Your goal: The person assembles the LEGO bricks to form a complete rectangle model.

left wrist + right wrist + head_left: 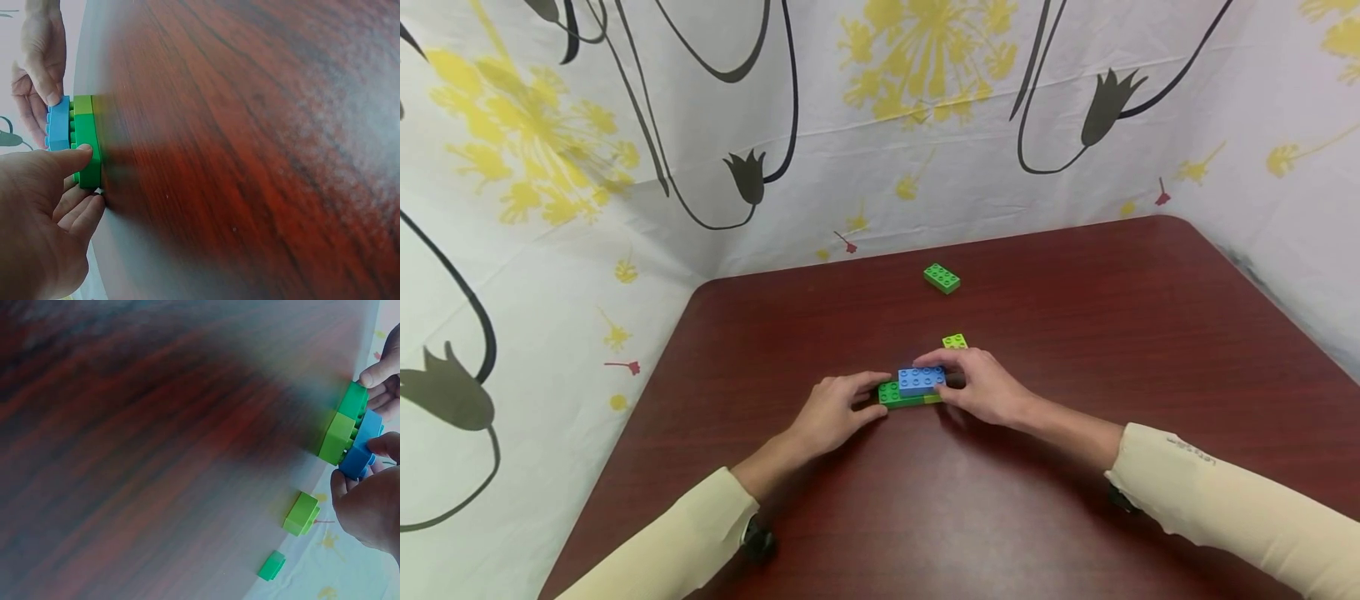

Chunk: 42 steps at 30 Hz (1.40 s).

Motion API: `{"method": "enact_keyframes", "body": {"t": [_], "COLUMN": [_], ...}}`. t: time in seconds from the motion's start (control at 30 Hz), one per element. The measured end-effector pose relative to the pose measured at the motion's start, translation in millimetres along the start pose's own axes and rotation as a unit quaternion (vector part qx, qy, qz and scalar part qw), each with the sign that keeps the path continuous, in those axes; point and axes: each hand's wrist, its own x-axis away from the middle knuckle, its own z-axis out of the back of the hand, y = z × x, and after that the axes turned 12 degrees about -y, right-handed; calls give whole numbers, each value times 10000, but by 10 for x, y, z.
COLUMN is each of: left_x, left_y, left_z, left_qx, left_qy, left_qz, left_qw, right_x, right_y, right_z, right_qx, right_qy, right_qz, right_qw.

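Observation:
My left hand [835, 414] pinches the left end of a dark green toy brick [891, 400], its thumb on the near side in the left wrist view. A lime green brick [337, 439] lies end to end with it on the right. Just above both, my right hand [990, 388] holds a blue studded brick [921, 381] between thumb and fingers. In the left wrist view a narrow gap with the lower studs shows between the blue brick [59, 125] and the green brick [90, 164]. The blue one overlaps the seam of the two lower bricks.
Beyond my right hand lies a loose lime brick [955, 341], partly hidden by that hand in the head view. Farther back is a green studded brick [942, 278]. The dark red wooden table [970, 508] meets a patterned white cloth [820, 100] behind.

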Motion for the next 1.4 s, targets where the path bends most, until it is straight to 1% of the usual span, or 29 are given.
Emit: {"method": "enact_keyframes", "body": {"t": [0.17, 0.43, 0.63, 0.77, 0.9, 1.17, 1.3, 1.4], "left_x": [1, -5, -11, -32, -59, -118, -134, -142], "left_y": [-4, -3, 15, 49, 91, 130, 134, 132], "left_z": [-4, 1, 23, 41, 38, -35, -61, -68], "left_qx": [-16, -40, -37, -52, -11, -52, -80, -84], "left_qy": [1, 0, -8, 142, 346, 712, 880, 933], "left_qz": [10, -11, -24, -76, -214, -458, -569, -598], "left_qw": [10000, 10000, 10000, 9999, 9992, 9964, 9945, 9938], "right_x": [9, 8, -20, -43, -51, -35, -28, -21], "right_y": [-2, -7, -29, -38, -43, -38, -17, 3], "right_z": [7, 20, 21, 22, 25, 39, 49, 69], "right_qx": [101, 413, 520, 603, 611, 541, 495, 448], "right_qy": [-33, -43, -25, -40, -70, -71, -108, -162], "right_qz": [-42, -136, -111, -62, -36, -51, 68, 109], "right_qw": [9999, 9990, 9986, 9982, 9981, 9985, 9987, 9988]}}
